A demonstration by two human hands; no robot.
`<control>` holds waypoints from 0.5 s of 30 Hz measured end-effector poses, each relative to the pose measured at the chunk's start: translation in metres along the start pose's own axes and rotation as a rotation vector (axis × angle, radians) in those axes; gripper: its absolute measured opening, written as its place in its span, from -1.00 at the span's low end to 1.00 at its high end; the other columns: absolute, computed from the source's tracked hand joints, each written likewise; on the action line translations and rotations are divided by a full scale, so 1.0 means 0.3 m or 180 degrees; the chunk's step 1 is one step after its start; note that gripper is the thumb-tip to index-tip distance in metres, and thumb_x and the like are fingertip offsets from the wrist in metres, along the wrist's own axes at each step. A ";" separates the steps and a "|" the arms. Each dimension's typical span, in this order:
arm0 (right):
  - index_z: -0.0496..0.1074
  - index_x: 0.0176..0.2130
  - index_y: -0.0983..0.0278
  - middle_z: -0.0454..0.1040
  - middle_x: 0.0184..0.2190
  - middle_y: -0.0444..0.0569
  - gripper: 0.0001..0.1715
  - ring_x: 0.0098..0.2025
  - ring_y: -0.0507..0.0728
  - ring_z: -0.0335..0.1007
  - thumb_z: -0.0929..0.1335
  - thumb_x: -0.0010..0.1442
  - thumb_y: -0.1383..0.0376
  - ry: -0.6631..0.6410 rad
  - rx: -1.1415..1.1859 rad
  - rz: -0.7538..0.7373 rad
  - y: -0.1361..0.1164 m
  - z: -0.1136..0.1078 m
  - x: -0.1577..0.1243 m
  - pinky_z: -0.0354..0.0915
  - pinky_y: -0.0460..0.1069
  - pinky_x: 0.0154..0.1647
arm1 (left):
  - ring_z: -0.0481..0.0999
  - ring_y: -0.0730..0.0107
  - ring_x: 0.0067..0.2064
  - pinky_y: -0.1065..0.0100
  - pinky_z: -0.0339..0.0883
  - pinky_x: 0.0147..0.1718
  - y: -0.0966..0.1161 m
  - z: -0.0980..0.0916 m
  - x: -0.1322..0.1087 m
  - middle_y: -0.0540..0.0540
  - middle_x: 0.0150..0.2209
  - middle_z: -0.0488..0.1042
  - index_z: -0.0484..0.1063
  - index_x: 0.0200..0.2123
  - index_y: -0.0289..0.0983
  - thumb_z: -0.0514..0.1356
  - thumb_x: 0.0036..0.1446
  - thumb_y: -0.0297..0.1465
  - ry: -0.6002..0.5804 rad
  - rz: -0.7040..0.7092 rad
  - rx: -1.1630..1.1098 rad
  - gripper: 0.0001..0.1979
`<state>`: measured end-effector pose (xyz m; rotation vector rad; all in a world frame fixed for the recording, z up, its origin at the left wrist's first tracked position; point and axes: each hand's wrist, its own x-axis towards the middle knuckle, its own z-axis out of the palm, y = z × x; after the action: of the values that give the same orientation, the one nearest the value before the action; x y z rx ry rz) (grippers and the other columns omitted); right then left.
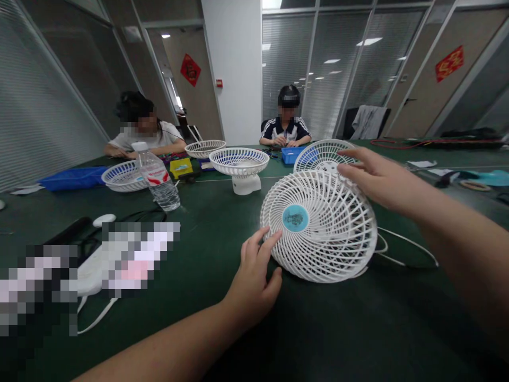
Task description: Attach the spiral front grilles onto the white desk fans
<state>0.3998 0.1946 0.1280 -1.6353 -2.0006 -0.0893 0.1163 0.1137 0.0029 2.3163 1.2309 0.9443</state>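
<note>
A white fan grille (330, 233) with a round blue centre badge (295, 218) stands tilted before me, its front facing me. At its left edge is my left hand (254, 270), fingers spread and their tips by the rim. My right hand (369, 172) reaches over the upper right edge with its fingers stretched out; whether it touches the grille I cannot tell. Just behind stands another white grille (324, 154), partly covered by the front one and my right fingers. A thin white cord (409, 246) runs out on the right side.
A water bottle (159, 178) stands left of a fan base with an upturned grille (239, 162). More grilles, a blue tray (75, 178), a yellow box (181, 167) and a blue bin (293, 155) lie farther back. Two people sit across the green table (214, 233).
</note>
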 end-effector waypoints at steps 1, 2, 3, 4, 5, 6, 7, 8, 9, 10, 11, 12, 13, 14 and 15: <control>0.21 0.23 0.19 0.27 0.18 0.02 -0.27 0.18 0.26 0.22 0.14 0.27 -0.16 -0.0091 -0.0054 -0.0432 -0.083 -0.014 -0.036 0.20 0.23 0.18 | -0.01 0.04 0.32 -0.10 -0.01 0.25 -0.001 0.001 0.000 -0.21 0.30 -0.03 -0.01 0.29 -0.10 0.09 0.13 -0.51 0.0008 0.0016 0.0013 -0.33; 0.22 0.23 0.16 0.17 0.24 -0.03 -0.25 0.26 0.28 0.10 0.16 0.24 -0.18 -0.0129 -0.0295 -0.0999 -0.158 -0.017 -0.070 0.11 0.27 0.25 | -0.01 0.03 0.32 -0.10 -0.01 0.25 -0.003 0.002 -0.001 -0.21 0.30 -0.02 -0.01 0.29 -0.10 0.09 0.13 -0.51 0.0017 0.0030 0.0027 -0.33; 0.23 0.23 0.11 0.05 0.31 -0.06 -0.21 0.32 0.34 -0.03 0.22 0.17 -0.22 -0.0158 -0.0565 -0.1422 -0.220 -0.009 -0.101 0.03 0.33 0.27 | -0.01 0.03 0.32 -0.10 -0.01 0.25 -0.006 0.003 -0.001 -0.22 0.30 -0.02 0.00 0.29 -0.11 0.09 0.14 -0.51 0.0030 0.0053 0.0041 -0.34; 0.21 0.25 0.10 -0.05 0.34 -0.06 -0.12 0.35 0.38 -0.12 0.28 0.09 -0.24 -0.0197 -0.0812 -0.1738 -0.267 0.008 -0.126 -0.03 0.37 0.28 | 0.00 0.03 0.32 -0.10 -0.01 0.25 -0.009 0.004 -0.001 -0.22 0.29 -0.01 0.00 0.29 -0.13 0.09 0.14 -0.50 0.0054 0.0085 0.0052 -0.34; 0.20 0.27 0.09 -0.10 0.35 -0.05 -0.04 0.36 0.42 -0.18 0.34 0.02 -0.25 -0.0210 -0.1051 -0.1968 -0.299 0.030 -0.144 -0.09 0.41 0.28 | 0.00 0.03 0.32 -0.09 -0.01 0.26 -0.012 0.005 -0.001 -0.23 0.29 -0.01 0.01 0.29 -0.14 0.09 0.14 -0.50 0.0079 0.0125 0.0059 -0.35; 0.19 0.27 0.11 -0.10 0.35 -0.02 0.03 0.36 0.44 -0.20 0.38 -0.05 -0.25 -0.0232 -0.1247 -0.2090 -0.319 0.053 -0.156 -0.13 0.44 0.27 | 0.00 0.04 0.32 -0.08 -0.01 0.26 -0.015 0.005 -0.001 -0.24 0.29 0.00 0.01 0.28 -0.16 0.09 0.14 -0.50 0.0103 0.0163 0.0060 -0.35; 0.20 0.27 0.13 -0.06 0.34 0.01 0.06 0.35 0.45 -0.18 0.40 -0.09 -0.25 -0.0259 -0.1399 -0.2141 -0.329 0.074 -0.162 -0.17 0.45 0.28 | 0.01 0.04 0.31 -0.07 -0.01 0.26 -0.017 0.005 -0.001 -0.24 0.29 0.01 0.02 0.28 -0.17 0.09 0.14 -0.50 0.0120 0.0196 0.0054 -0.36; 0.23 0.25 0.14 0.00 0.32 0.03 0.05 0.34 0.44 -0.14 0.41 -0.10 -0.24 -0.0294 -0.1514 -0.2146 -0.332 0.091 -0.163 -0.20 0.45 0.28 | 0.02 0.04 0.31 -0.06 -0.01 0.26 -0.019 0.004 -0.002 -0.25 0.29 0.02 0.02 0.28 -0.18 0.09 0.13 -0.50 0.0126 0.0222 0.0037 -0.36; 0.27 0.23 0.15 0.06 0.30 0.04 0.02 0.33 0.43 -0.10 0.41 -0.10 -0.25 -0.0343 -0.1598 -0.2129 -0.331 0.102 -0.161 -0.21 0.45 0.29 | 0.03 0.05 0.31 -0.06 -0.01 0.26 -0.021 0.003 -0.002 -0.25 0.28 0.03 0.03 0.27 -0.18 0.09 0.13 -0.50 0.0125 0.0234 0.0007 -0.36; 0.30 0.20 0.14 0.11 0.28 0.04 -0.01 0.32 0.42 -0.07 0.40 -0.10 -0.25 -0.0395 -0.1658 -0.2107 -0.326 0.107 -0.158 -0.21 0.44 0.29 | 0.04 0.05 0.31 -0.05 -0.01 0.26 -0.021 0.002 -0.003 -0.25 0.28 0.04 0.03 0.27 -0.18 0.09 0.13 -0.50 0.0120 0.0234 -0.0039 -0.37; 0.32 0.18 0.13 0.13 0.27 0.03 -0.02 0.31 0.42 -0.05 0.40 -0.11 -0.26 -0.0437 -0.1702 -0.2087 -0.319 0.106 -0.155 -0.20 0.44 0.29 | 0.05 0.06 0.31 -0.05 -0.01 0.27 -0.020 0.001 -0.003 -0.25 0.28 0.04 0.03 0.27 -0.19 0.09 0.13 -0.50 0.0116 0.0222 -0.0094 -0.37; 0.33 0.17 0.12 0.13 0.27 0.03 -0.03 0.31 0.42 -0.04 0.40 -0.12 -0.26 -0.0472 -0.1743 -0.2074 -0.310 0.099 -0.154 -0.18 0.45 0.28 | 0.04 0.06 0.31 -0.05 -0.02 0.27 -0.019 0.000 -0.003 -0.25 0.28 0.04 0.03 0.27 -0.19 0.09 0.13 -0.50 0.0108 0.0191 -0.0155 -0.37; 0.33 0.17 0.10 0.13 0.27 0.02 -0.02 0.31 0.42 -0.03 0.41 -0.14 -0.26 -0.0496 -0.1784 -0.2068 -0.299 0.089 -0.156 -0.16 0.46 0.27 | 0.04 0.07 0.31 -0.05 -0.02 0.27 -0.018 -0.001 -0.003 -0.25 0.28 0.03 0.03 0.27 -0.19 0.09 0.13 -0.50 0.0090 0.0147 -0.0214 -0.37; 0.32 0.18 0.10 0.12 0.27 0.01 0.00 0.30 0.43 -0.02 0.42 -0.16 -0.25 -0.0517 -0.1831 -0.2062 -0.284 0.077 -0.159 -0.14 0.47 0.26 | 0.03 0.07 0.32 -0.05 -0.01 0.27 -0.017 -0.002 -0.002 -0.25 0.29 0.02 0.02 0.27 -0.19 0.09 0.13 -0.49 0.0068 0.0085 -0.0268 -0.37; 0.32 0.18 0.10 0.11 0.28 0.01 0.01 0.30 0.43 -0.02 0.43 -0.17 -0.24 -0.0526 -0.1882 -0.2052 -0.266 0.064 -0.164 -0.13 0.47 0.25 | 0.02 0.07 0.32 -0.05 0.01 0.26 -0.016 -0.002 -0.001 -0.25 0.29 0.01 0.02 0.27 -0.19 0.09 0.13 -0.49 0.0049 0.0013 -0.0311 -0.37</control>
<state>0.3245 0.1376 0.1123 -1.2476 -2.7376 -0.8765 0.1129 0.1163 0.0004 2.2407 1.1599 1.0026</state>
